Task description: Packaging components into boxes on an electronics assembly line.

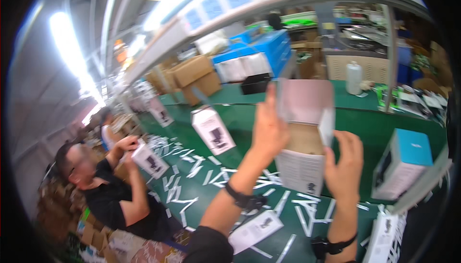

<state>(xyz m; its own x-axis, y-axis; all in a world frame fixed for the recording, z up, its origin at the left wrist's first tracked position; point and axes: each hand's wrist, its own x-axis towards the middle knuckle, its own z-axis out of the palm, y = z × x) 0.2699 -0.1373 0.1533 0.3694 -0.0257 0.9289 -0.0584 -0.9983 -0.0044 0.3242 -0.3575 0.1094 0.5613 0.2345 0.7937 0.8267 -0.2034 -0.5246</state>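
A white printed carton (302, 172) stands between my hands, tilted slightly, with its top lid flap (307, 97) raised and a side flap out at the right. Its inside looks brown; what lies deeper is hidden. My left hand (270, 126) grips the carton's left side near the raised flap, fingers pointing up. On the right side, my right hand (345, 164) holds it with bent fingers and the thumb against the wall. A flat white printed carton (257, 232) lies below my left forearm. Both wrists wear dark straps.
White paper strips (192, 167) litter the green table (211, 215). Another white carton (213, 131) stands beyond, and a blue-topped box (403, 164) at right. A co-worker (115, 186) holds a carton at left. A white bottle (354, 78) and a brown box (196, 78) sit on the back shelf.
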